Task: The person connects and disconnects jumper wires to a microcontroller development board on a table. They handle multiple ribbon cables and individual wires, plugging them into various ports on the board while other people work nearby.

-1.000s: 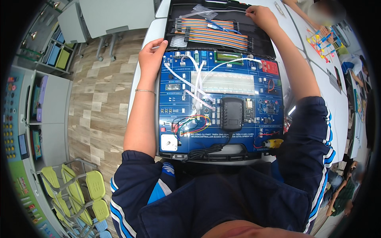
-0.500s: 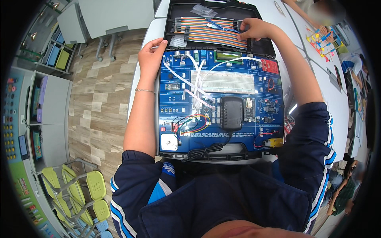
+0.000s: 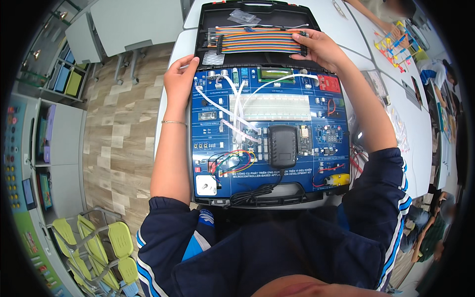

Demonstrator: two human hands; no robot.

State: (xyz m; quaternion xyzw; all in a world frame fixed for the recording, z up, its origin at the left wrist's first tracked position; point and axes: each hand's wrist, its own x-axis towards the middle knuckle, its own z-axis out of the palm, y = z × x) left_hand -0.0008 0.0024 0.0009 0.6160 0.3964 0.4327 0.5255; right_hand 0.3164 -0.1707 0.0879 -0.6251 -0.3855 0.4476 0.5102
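An open black plastic case [image 3: 206,15] lies before me on a white table, its lid folded away from me. Across the lid run flat, multicoloured jumper wires [image 3: 262,43] with black connector ends. My right hand [image 3: 319,49] pinches their right end, thumb on top and fingers partly hidden by the wires. At the case's left edge, near the hinge, my left hand [image 3: 181,74] holds on with curled fingers. The near half contains a blue electronics training board [image 3: 208,136] with a white breadboard [image 3: 272,107]. A black power adapter [image 3: 282,146] with a coiled cable rests on the board.
Small clear plastic bags [image 3: 243,17] lie in the lid. Red wires and clear packaging [image 3: 357,153] are right of the case. Farther right, another person's hand is near a colourful toy-like construction [image 3: 398,44]. Green folding chairs [image 3: 99,240] stand at left on the floor.
My right hand has shifted to grip the right end of the jumper wires. The blue cable that lay over them is mostly out of sight. My left hand stays at the case's edge.
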